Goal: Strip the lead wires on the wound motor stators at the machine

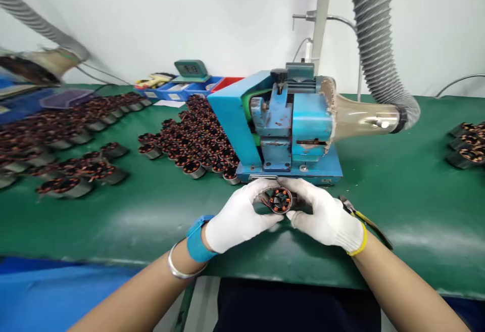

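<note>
Both my gloved hands hold one motor stator (pixel 281 200), a metal ring with copper windings and a dark core, its open face turned toward me. My left hand (pixel 242 216) curls round its left side, thumb at the lower rim. From the right, my right hand (pixel 324 213) closes on the same stator, fingers over the top. Dark wire leads stick out at its left side, partly covered by the glove. Just beyond the hands stands a blue machine (pixel 278 130). Pliers with yellow-and-black handles (pixel 366 221) lie beside my right hand.
Many stators (pixel 200 140) stand grouped left of the machine, with more stators (pixel 76 130) farther left. Another few stators (pixel 470 145) sit at the far right. A ribbed hose (pixel 379 44) joins the machine's clear funnel (pixel 359 114). Blue bins (pixel 170 92) line the back.
</note>
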Motion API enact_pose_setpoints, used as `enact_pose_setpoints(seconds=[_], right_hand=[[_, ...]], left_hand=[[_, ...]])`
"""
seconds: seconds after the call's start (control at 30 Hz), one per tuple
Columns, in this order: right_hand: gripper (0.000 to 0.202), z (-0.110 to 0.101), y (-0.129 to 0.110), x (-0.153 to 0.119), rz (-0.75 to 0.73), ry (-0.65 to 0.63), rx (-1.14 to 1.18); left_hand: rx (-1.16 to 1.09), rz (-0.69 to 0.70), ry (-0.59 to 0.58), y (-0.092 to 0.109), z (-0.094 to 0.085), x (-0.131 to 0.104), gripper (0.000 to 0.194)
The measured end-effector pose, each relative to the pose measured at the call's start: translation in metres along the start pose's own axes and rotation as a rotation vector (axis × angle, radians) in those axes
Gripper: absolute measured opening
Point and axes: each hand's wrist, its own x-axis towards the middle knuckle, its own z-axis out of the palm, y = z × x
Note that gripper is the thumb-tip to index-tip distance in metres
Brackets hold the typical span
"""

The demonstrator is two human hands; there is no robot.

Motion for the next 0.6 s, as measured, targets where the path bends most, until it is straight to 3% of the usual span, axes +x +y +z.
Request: enact_pose_setpoints(seconds=[0.13,0.23,0.3,0.4,0.5,0.6], right_hand=[[0.061,-0.019,0.007,-0.001,0.01,0.114,-0.043],[0.06,-0.024,0.005,-0.002,0.09,0.189,-0.137],[0.063,-0.023,0.002,-0.002,0.124,0.252,-0.242],[0.072,-0.018,-0.003,-0.001,0.146,0.332,-0.425],[0.064,-0.012,-0.004,-0.002,0.137,0.36,-0.486],[0.054,-0.007,-0.001,-0.002,0.131,0.462,-0.385]], left_hand=[[0.018,-0.019,0.063,0.005,0.011,0.017,0.052],[0.202,0.027,0.134,0.013,0.011,0.025,0.043],[0.353,0.064,0.088,0.019,0.006,0.031,0.024],[0.461,0.072,-0.081,0.024,-0.007,0.041,0.014],[0.341,0.014,-0.122,0.022,-0.021,0.047,0.014],[0.037,-0.111,0.014,0.019,-0.02,0.045,0.022]])
